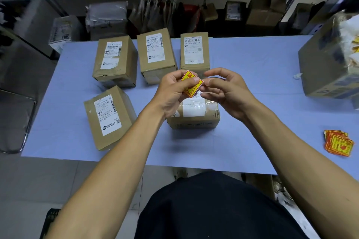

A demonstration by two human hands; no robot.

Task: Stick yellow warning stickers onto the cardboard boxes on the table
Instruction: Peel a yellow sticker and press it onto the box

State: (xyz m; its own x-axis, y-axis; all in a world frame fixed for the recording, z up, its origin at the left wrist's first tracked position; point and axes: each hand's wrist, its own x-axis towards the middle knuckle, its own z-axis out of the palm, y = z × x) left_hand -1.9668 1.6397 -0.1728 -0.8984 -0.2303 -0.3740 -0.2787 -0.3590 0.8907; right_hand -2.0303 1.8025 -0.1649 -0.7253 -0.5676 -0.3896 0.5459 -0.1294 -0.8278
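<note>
A yellow sticker (192, 83) is pinched in the left hand (173, 91) above a cardboard box (194, 114); its right edge is picked at by the right hand (225, 89) — fingers curled. Far right of that hand, a sticker stack (338, 143) is seen — four more boxes (116, 60) beyond and left.

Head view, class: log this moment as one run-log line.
left hand: pinches yellow-and-red warning sticker | right hand: fingertips at sticker edge | five brown cardboard boxes: no warning sticker visible | sticker pile: table's right

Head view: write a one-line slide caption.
Both hands, left hand and right hand, pinch a yellow sticker above a cardboard box.
</note>
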